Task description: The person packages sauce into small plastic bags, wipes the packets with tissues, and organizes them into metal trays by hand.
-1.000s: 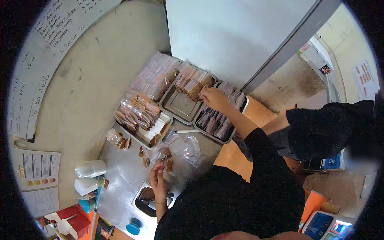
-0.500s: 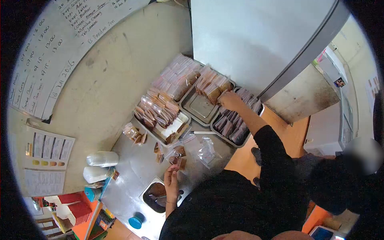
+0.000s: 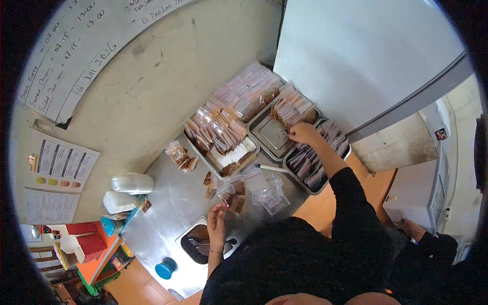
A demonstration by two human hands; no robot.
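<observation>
My left hand is over the metal table, its fingers pinched at the edge of a small clear plastic bag with brown contents. More small brown-filled bags lie beside it, and flat clear bags lie to their right. My right hand reaches to the near edge of a row of upright filled sachets in a metal tray. Its fingers are curled together, and what they hold, if anything, is hidden. Below my left hand, a metal container holds dark brown contents and a utensil.
Neighbouring trays hold brown sachets and dark sachets. A white-handled tool lies by the trays. A blue lid and stacked plastic containers are at left. Another person's arm shows at right.
The view has turned, so the trays appear farther right. My right hand has shifted a little down along the sachets' tray. My left hand stays by the small bag.
</observation>
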